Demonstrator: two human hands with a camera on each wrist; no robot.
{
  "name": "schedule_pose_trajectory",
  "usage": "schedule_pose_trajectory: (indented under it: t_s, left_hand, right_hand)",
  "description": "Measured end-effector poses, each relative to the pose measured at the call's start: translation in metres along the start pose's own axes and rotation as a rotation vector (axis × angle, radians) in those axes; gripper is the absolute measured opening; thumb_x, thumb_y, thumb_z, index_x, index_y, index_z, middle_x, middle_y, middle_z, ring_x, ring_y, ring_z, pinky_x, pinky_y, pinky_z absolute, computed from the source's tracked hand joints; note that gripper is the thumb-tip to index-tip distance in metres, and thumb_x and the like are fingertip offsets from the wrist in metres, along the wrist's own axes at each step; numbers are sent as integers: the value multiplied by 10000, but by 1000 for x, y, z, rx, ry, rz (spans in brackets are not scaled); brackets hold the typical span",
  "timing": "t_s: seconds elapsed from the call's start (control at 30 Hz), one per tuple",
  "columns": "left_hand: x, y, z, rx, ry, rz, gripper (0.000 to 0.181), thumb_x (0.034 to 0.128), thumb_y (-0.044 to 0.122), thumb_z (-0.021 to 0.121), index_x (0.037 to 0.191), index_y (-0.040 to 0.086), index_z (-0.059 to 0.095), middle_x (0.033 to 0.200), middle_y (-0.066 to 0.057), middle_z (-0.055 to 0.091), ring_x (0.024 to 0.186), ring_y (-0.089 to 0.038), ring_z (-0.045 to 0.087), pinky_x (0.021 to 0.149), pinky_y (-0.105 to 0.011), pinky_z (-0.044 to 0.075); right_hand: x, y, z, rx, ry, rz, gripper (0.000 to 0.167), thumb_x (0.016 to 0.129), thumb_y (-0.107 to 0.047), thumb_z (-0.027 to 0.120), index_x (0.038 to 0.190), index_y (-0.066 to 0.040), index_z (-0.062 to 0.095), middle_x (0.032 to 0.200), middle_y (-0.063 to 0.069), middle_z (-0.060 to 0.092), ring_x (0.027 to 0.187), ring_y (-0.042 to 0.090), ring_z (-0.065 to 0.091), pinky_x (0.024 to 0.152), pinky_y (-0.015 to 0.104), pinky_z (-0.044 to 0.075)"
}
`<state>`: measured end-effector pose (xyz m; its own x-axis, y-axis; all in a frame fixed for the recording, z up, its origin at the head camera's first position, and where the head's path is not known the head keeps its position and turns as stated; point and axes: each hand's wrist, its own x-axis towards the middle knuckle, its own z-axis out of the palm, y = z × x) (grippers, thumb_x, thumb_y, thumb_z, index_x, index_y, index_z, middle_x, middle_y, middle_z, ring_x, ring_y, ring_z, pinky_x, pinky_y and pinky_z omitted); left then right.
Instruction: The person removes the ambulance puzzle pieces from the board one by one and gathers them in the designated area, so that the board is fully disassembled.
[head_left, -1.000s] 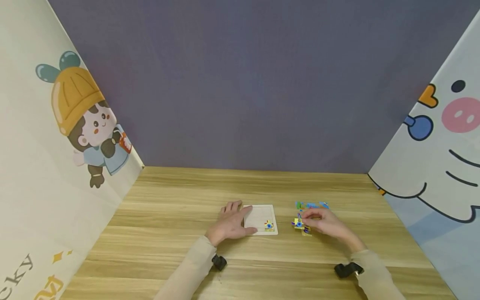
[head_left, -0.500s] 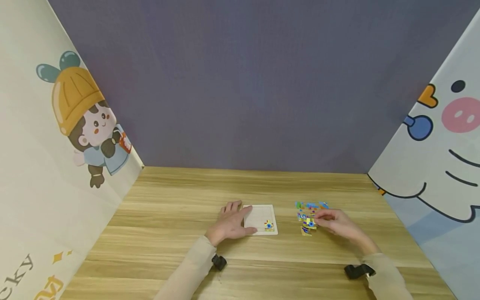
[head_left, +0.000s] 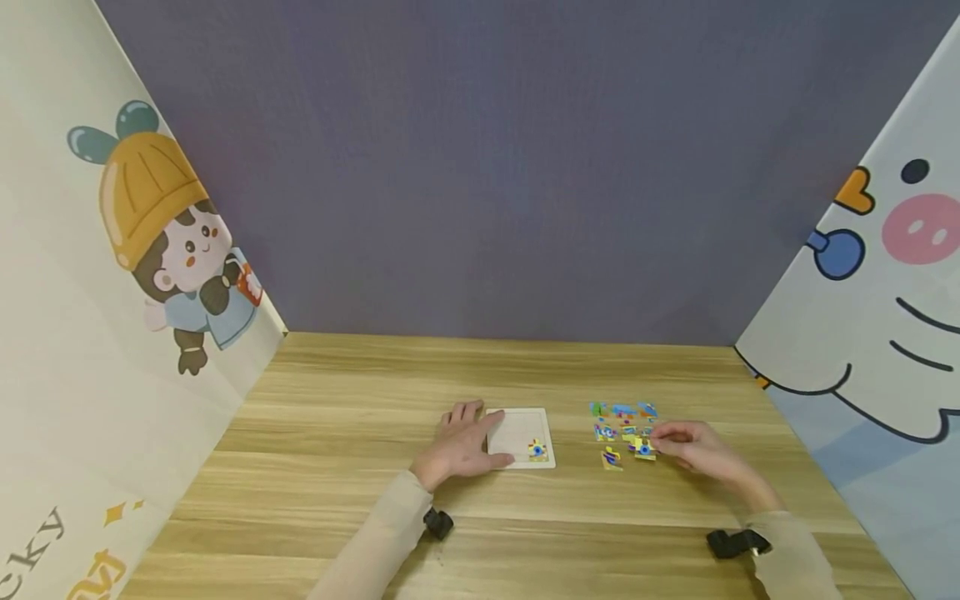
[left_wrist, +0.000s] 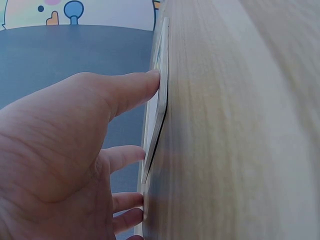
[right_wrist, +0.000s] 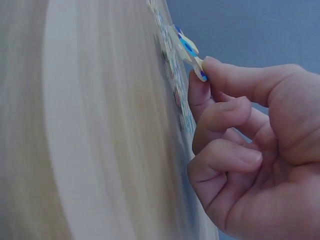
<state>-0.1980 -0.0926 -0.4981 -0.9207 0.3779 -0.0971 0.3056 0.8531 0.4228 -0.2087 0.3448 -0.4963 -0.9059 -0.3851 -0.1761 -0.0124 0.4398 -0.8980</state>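
A square white puzzle tray (head_left: 517,425) lies flat on the wooden table, with one yellow puzzle piece (head_left: 537,451) in its near right corner. My left hand (head_left: 467,443) rests on the tray's left side with fingers spread; in the left wrist view the thumb (left_wrist: 135,89) presses its edge. Between thumb and forefinger, my right hand (head_left: 693,450) pinches a yellow and blue puzzle piece (head_left: 643,449). The right wrist view shows that piece (right_wrist: 187,47) tilted and raised above the tabletop, its other fingers curled.
Several loose puzzle pieces (head_left: 622,411) lie in rough rows right of the tray, partly behind the held piece. One loose piece (head_left: 611,458) sits nearest the front. A grey panel (head_left: 495,183) stands at the table's back, and printed panels (head_left: 855,333) flank it.
My right hand has moved to the right with the pinched piece, from left of the loose pieces to their right side, uncovering some of them. The left hand and tray have stayed put.
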Motion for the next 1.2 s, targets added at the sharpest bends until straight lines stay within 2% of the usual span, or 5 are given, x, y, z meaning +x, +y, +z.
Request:
schedule_pose_trajectory:
  t_s: [0.27,0.53,0.87,1.03,1.2]
  left_hand:
    - [0,-1,0,3,0,5,817,940,624,703,1619,234,471,1700,-188,321,1542,-374,313,1231,-574,302]
    - [0,-1,-1,-6,-1,5,820,938,623,704,1618,228,473,1701,-191,319,1545,-378,311,1233,-581,297]
    - [-1,-1,-1,-12,-4,3,819,937,614,711,1618,225,474,1701,-193,318,1547,-381,308,1246,-593,281]
    - [-1,-1,0,-10,0,9,822,934,619,709,1617,226,474,1699,-197,321,1546,-386,312,1251,-595,279]
    - [-1,-1,0,-15,2,9,828,929,619,712,1618,227,474,1699,-199,321,1548,-384,309,1256,-592,276]
  right_hand:
    - [-5,4,-6,-6,-24,29,359,1077,-173,637,1255,139,636,841,-44,675,542,10,419,472,183,352]
    - [-3,1,2,-58,4,61,366,1040,-190,691,1245,113,672,952,6,751,559,19,461,478,178,372]
    - [-3,-4,15,-190,49,34,284,1004,-192,735,1158,47,739,1028,115,761,708,64,562,595,234,486]
    - [-3,-4,18,-216,81,46,256,993,-197,751,1134,16,759,1015,103,762,705,70,559,595,239,485]
    - [-2,-4,19,-267,115,39,215,973,-194,777,1087,-11,778,1044,84,775,829,70,633,695,236,524]
